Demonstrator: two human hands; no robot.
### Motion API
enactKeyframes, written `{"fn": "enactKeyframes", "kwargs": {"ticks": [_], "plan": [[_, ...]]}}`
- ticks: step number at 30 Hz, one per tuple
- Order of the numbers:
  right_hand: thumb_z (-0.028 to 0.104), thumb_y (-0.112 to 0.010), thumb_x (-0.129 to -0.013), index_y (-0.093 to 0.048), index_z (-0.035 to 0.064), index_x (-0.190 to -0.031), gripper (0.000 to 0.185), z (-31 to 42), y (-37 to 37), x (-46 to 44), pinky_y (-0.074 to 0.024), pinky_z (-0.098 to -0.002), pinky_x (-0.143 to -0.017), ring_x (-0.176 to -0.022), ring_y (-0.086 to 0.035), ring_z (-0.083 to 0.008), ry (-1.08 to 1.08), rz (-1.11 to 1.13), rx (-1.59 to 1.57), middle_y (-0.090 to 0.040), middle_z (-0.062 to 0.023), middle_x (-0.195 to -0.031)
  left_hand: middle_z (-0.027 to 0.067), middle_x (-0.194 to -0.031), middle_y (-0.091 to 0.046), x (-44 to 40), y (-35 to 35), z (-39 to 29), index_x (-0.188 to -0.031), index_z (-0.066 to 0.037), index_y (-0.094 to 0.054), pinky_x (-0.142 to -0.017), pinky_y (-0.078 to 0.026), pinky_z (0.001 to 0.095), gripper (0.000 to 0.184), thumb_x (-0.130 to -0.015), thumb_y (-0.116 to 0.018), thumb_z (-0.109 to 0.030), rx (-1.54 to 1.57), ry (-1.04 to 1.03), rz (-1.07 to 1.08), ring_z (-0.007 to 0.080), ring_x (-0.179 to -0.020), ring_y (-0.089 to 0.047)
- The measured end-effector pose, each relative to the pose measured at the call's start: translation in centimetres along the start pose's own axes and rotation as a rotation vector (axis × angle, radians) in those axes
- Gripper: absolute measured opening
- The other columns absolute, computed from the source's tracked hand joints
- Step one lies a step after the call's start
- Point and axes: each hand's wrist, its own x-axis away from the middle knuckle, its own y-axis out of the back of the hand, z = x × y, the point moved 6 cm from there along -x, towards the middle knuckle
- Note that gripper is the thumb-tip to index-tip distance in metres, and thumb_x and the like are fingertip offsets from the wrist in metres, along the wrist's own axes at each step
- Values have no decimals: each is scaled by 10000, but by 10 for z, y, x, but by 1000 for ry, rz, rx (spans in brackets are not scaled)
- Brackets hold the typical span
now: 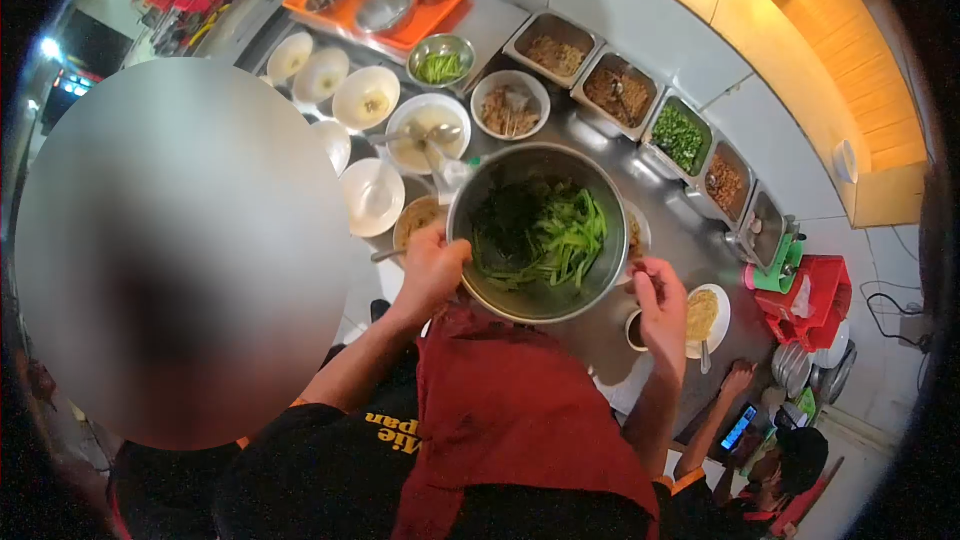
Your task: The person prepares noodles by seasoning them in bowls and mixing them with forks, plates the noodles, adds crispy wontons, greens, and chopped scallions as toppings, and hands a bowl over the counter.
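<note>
A large steel mixing bowl (537, 302) is tilted toward me over the counter. In it lie cut leafy greens (562, 235), dark leaves on the left and paler stems on the right. My left hand (432, 268) is closed on the bowl's left rim. Beside the right rim is my right hand (660, 305), its fingers curled together; whether it touches the rim or pinches something small, I cannot make out. Just below that hand stands a small cup of dark liquid (636, 330). A white bowl with ladles (428, 132) sits behind the mixing bowl.
Steel pans of toppings (680, 137) line the wall. White bowls (372, 197) stand at left, near an orange tray (440, 25) with metal bowls. At right are a noodle plate (708, 315), a red crate (812, 305) and a co-worker's hand (738, 378). Another person (180, 250) is close at left, blurred.
</note>
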Motion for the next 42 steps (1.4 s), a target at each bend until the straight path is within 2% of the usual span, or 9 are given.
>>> {"fn": "enactKeyframes", "kwargs": {"ticks": [3,5,9,20,24,25,28,33,42], "plan": [[122,-633,-901,-569,-12,-1056,215,7,-42,14,-468,-294,-790,-834,-578,-153,13,122,-2,-609,-51,-909,46,-757,-648,10,5,44,-917,60,-651,-562,-446,249,204,-769,-526,-5,-3,22,52,92,-635,-562],[150,-677,-847,-532,-19,-1111,345,35,-55,28,-474,-367,-820,-887,-590,-274,287,-56,524,-585,-139,-968,42,-752,-647,21,9,47,-918,62,-648,-558,-445,249,200,-775,-525,-4,7,36,35,88,-634,-562],[200,-696,-814,-469,-30,-1233,530,5,-63,37,-457,-442,-893,-1026,-560,-381,192,51,671,-543,-226,-1099,31,-725,-642,28,15,78,-905,62,-646,-541,-436,242,184,-779,-526,1,66,57,4,74,-615,-553],[206,-691,-840,-480,-5,-1293,543,-43,-46,99,-520,-372,-777,-840,-644,-271,-152,103,279,-623,-169,-1014,39,-698,-635,38,20,128,-892,50,-639,-510,-427,247,162,-772,-548,-10,-96,160,89,81,-559,-534],[188,-651,-904,-567,8,-1200,356,-131,-46,161,-514,-300,-739,-801,-621,-144,-461,90,-228,-644,-82,-961,68,-724,-637,45,9,112,-918,38,-629,-492,-450,266,177,-767,-548,-5,-153,289,90,110,-553,-552],[185,-611,-938,-592,6,-1142,273,-140,-46,177,-506,-278,-730,-793,-607,-115,-523,43,-266,-643,-51,-940,94,-795,-657,38,14,118,-914,52,-623,-607,-496,272,169,-763,-562,5,-283,214,161,144,-651,-607],[229,-598,-946,-607,-11,-1090,280,-222,-57,250,-501,-285,-729,-774,-612,-128,-709,-147,-345,-650,-59,-914,111,-784,-637,24,29,153,-928,24,-577,-505,-541,325,152,-783,-540,-6,-284,314,147,210,-626,-638],[380,-596,-928,-649,55,-1015,340,-320,-94,368,-472,-304,-653,-742,-610,-138,-987,-289,-492,-664,-36,-875,154,-978,-620,36,20,159,-1089,24,-518,-632,-581,402,249,-855,-524,-60,-341,290,370,266,-804,-663],[288,-620,-884,-657,45,-891,246,-575,-118,357,-462,-325,-500,-638,-616,-172,-879,-532,-758,-653,-54,-791,86,-1076,-614,49,52,171,-1136,-74,-544,-842,-462,450,309,-986,-489,-337,-420,315,554,251,-942,-592]]}}
